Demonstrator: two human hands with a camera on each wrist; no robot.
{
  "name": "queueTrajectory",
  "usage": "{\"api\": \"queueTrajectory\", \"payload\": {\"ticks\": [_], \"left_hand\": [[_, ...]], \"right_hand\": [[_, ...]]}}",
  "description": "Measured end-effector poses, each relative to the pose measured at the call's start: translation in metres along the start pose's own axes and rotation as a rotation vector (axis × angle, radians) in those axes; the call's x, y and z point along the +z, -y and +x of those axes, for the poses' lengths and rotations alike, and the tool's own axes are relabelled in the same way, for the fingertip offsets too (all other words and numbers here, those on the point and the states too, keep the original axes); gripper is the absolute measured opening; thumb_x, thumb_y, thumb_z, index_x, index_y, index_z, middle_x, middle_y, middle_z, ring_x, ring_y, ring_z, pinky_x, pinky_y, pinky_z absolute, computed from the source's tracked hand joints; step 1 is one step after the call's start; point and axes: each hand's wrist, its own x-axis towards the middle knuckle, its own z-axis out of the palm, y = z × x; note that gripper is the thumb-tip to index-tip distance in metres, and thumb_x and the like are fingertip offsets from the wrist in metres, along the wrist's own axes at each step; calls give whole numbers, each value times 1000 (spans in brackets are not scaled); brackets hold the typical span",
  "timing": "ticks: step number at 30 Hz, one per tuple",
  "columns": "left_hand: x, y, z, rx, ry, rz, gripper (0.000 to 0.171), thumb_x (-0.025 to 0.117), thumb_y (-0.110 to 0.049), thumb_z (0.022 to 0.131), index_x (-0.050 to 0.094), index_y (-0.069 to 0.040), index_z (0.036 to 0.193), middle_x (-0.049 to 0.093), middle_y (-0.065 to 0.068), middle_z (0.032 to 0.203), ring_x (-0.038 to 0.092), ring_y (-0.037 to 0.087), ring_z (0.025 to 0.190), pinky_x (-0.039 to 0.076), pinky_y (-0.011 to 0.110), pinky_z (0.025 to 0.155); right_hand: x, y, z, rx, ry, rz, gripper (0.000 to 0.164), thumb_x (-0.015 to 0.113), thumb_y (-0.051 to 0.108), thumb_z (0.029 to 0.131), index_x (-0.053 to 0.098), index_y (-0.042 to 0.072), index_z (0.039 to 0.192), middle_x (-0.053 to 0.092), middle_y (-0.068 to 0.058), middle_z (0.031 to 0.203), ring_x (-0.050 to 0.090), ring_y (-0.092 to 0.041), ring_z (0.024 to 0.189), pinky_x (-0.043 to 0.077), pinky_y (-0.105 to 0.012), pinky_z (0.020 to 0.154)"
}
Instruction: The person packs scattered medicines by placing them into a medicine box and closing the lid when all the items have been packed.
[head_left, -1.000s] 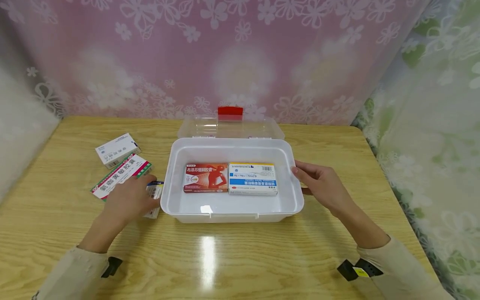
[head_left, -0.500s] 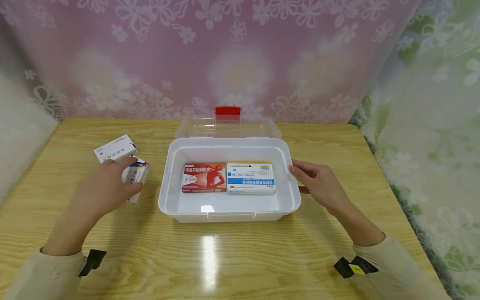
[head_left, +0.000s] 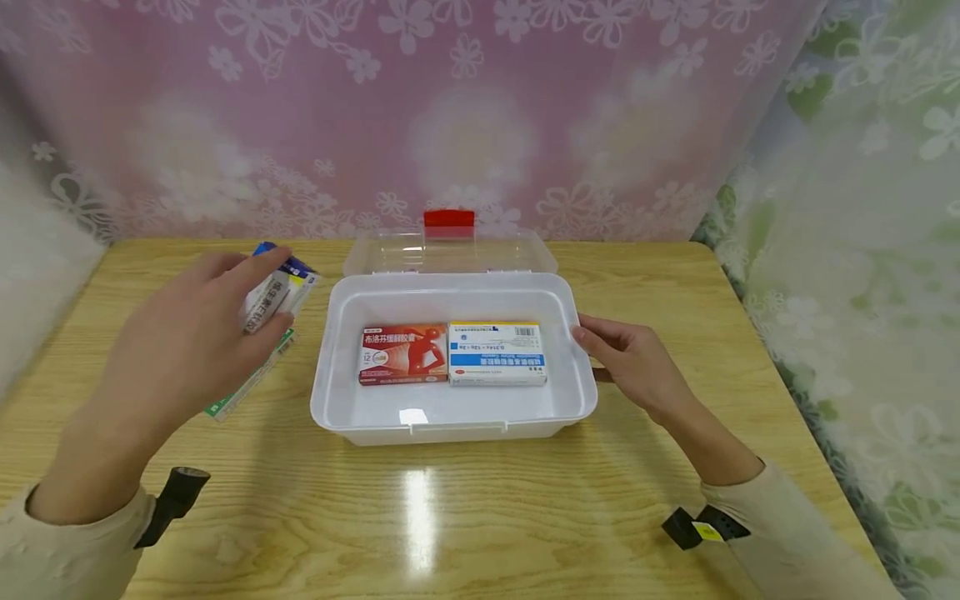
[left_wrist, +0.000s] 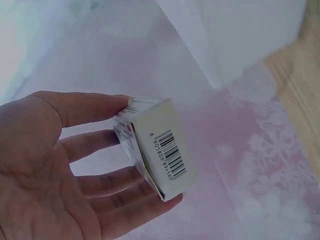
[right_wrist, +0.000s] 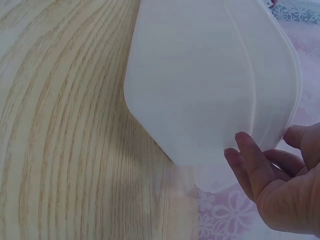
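My left hand is raised over the left of the table, pinching a white medicine box with blue and yellow markings between thumb and fingers. In the left wrist view, this medicine box shows a barcode end. My right hand grips the right rim of a white plastic storage box, thumb on the rim and fingers against the outer wall. Inside lie a red medicine box and, beside it, a white-and-blue medicine box. Below my left hand, a green-edged medicine box is partly covered.
The clear lid of the storage box is swung back, with a red latch at its edge. A wooden table bears everything. Behind it hangs a pink flowered curtain, with a green flowered one to the right.
My left hand has picked up the medicine box from beside the storage box and lifted it, first leftward, then higher. It now hides the other white medicine box. My right hand keeps its grip.
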Motion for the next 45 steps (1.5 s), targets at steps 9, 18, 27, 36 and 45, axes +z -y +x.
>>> {"api": "queueTrajectory", "payload": {"ticks": [9,18,27,36,45], "left_hand": [[2,-41,13,192,51,-83,61,67,-22,89,44,-16,145,52,17,124,56,30,87,47,43,64],[40,-45,27,418,124,-96,59,70,-21,87,48,-21,142,52,12,128,57,29,97,51,39,66],[65,-44,28,548,209,-85,60,70,-22,88,47,-26,143,53,6,130,52,30,112,53,44,75],[75,-46,29,600,306,-94,54,70,-21,87,53,-18,138,54,8,131,51,27,114,50,44,84],[88,-44,34,580,527,-137,50,74,-16,83,61,-19,131,62,-4,121,55,16,105,45,37,91]], "right_hand": [[0,0,0,12,-16,3,53,57,36,95,49,8,140,52,-13,136,60,-26,110,55,-37,80],[1,0,0,9,-23,-4,53,57,37,95,49,9,140,52,-12,136,60,-27,110,55,-36,79],[2,-1,0,0,-32,13,52,56,34,96,49,8,140,52,-13,136,61,-26,109,55,-34,78],[4,-3,-1,-8,-37,34,52,56,34,97,48,7,140,52,-14,135,60,-28,110,55,-37,79],[4,-3,0,-1,-37,44,52,57,34,96,48,6,140,52,-14,135,61,-26,108,55,-39,79]]}}
